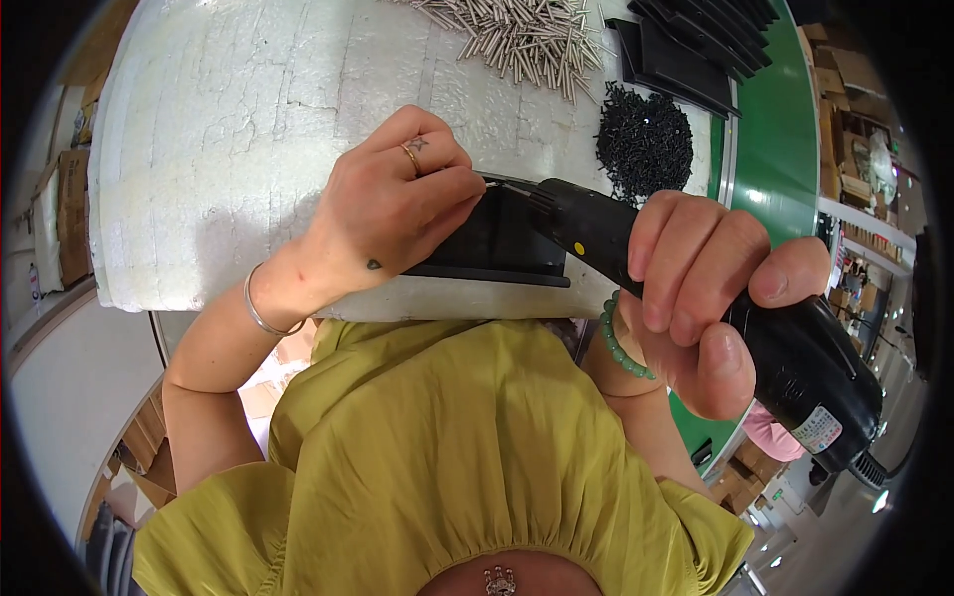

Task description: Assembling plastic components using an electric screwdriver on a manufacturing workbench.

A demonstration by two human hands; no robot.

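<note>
My right hand [701, 288] is wrapped round a black electric screwdriver [596, 233] with a yellow dot and a cord at its rear end. The tool lies tilted, its thin bit pointing left. At the bit's tip, my left hand [402, 194] is closed in a pinch; a small shiny bit shows at the fingertips, too small to name. Just under both hands a dark flat black piece [512, 243] with a raised edge lies near the front of the table, partly hidden by my left hand.
Silver metal pins [522, 40] are heaped at the far side of the foam-covered table [229, 119]. To their right sit a pile of small black screws [646, 144] and stacked black plastic parts [686, 50]. A green surface [770, 129] runs along the right.
</note>
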